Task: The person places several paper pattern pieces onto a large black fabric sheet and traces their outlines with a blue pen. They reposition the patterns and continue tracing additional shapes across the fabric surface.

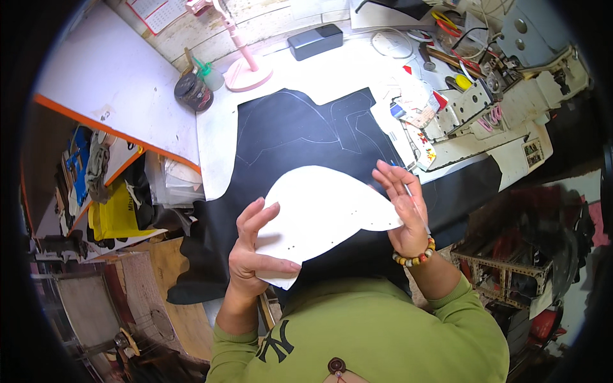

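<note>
A white pattern piece [319,210], curved and marked with a few small dots, is held up above a sheet of black leather-like material [287,127]. My left hand [252,249] grips its left end, thumb on top and fingers spread along the edge. At the piece's right tip is my right hand [408,210], palm partly turned up, with a thin silver pen [418,207] lodged between its fingers. Whether the right thumb also pinches the tip is hard to see. Pale drawn outlines run over the far part of the black material.
A sewing machine [504,96] stands at the right, with tools and scraps behind it. A pink stand [249,73], a dark jar [193,92], a green-capped bottle [209,75] and a black box [315,42] line the back. Shelves [115,159] border the left.
</note>
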Available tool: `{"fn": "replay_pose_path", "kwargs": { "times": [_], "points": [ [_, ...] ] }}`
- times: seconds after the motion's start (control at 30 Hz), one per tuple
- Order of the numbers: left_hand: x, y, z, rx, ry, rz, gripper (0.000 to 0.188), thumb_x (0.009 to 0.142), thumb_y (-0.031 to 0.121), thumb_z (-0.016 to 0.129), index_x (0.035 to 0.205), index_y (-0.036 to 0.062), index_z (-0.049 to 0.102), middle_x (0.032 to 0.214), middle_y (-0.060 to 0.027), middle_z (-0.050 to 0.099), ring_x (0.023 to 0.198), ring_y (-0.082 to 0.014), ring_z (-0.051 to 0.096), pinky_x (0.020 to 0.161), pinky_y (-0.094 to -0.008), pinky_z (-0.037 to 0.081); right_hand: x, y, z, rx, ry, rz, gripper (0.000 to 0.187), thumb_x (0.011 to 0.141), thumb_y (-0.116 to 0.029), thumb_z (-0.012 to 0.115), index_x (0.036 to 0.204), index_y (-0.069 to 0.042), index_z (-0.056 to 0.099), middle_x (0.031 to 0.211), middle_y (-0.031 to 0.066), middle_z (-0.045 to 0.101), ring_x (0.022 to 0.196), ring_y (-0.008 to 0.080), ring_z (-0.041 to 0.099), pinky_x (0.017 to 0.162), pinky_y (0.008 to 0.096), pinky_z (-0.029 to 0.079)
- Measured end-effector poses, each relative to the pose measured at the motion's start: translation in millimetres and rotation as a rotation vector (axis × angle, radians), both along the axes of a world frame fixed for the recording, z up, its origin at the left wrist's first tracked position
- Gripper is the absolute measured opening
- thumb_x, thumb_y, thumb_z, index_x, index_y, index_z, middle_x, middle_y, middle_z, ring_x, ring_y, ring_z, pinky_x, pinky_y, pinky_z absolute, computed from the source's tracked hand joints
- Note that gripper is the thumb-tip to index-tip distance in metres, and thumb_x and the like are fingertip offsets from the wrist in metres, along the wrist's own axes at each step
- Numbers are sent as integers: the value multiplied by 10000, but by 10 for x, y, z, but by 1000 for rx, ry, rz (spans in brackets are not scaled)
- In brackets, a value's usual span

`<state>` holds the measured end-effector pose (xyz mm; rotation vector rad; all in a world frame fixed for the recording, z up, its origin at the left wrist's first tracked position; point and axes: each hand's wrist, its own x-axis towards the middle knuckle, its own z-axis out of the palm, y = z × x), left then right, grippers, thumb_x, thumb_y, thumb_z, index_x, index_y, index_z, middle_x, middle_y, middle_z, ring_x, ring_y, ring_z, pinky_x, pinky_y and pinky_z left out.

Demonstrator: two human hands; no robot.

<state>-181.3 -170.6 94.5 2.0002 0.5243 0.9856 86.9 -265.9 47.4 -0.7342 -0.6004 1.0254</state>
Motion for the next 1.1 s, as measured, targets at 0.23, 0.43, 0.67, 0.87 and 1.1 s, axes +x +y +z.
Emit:
{"fn": "replay_pose_path", "kwargs": {
  "times": [0.23, 0.43, 0.67, 0.87, 1.1],
  "points": [
    [91, 164, -660, -264, 166, 238, 677, 779, -19, 726, 1413, 105, 523, 1598, -194, 220, 1407, -330, 381, 1120, -417, 369, 34, 189, -238, -354, -6, -65, 503, 885, 38, 551, 1369, 6, 417, 1426, 198, 458, 1325, 266, 463, 1126, 382, 349],
    [103, 183, -670, -333, -54, 295, 551, 796, -47, 715, 1316, 62, 569, 1400, -200, 508, 1260, -271, 542, 1053, -379, 447, 4, 115, -332, -407, -355, 91, 470, 867, 33, 564, 1331, 19, 492, 1366, 148, 535, 1258, 210, 525, 1063, 341, 416],
    [533, 211, 220, -190, -115, 56, 694, 787, 48, 763, 1415, 68, 470, 1494, -190, 420, 1242, -287, 551, 986, -381, 489, -438, 72, -234, -234, -585, 413, 488, 923, -52, 617, 1384, -20, 460, 1319, 98, 557, 1230, 202, 539, 1049, 344, 424],
    [423, 101, -91, 213, 574, 189, 759, 731, 235, 829, 1389, 49, 499, 1499, -285, 335, 1357, -463, 353, 1103, -524, 321, 43, -58, -287, -301, -316, -146, 503, 915, 48, 566, 1387, 13, 395, 1290, 108, 515, 1115, 174, 585, 969, 322, 489],
    [-390, -254, -534, -312, 527, 579, 679, 787, 140, 762, 1387, 12, 471, 1507, -234, 350, 1344, -402, 404, 1099, -475, 352, 1, -222, -140, -150, -1320, 134, 503, 767, -152, 794, 1204, -32, 576, 1361, 175, 529, 1271, 374, 507, 1053, 464, 433]
  ]
}}
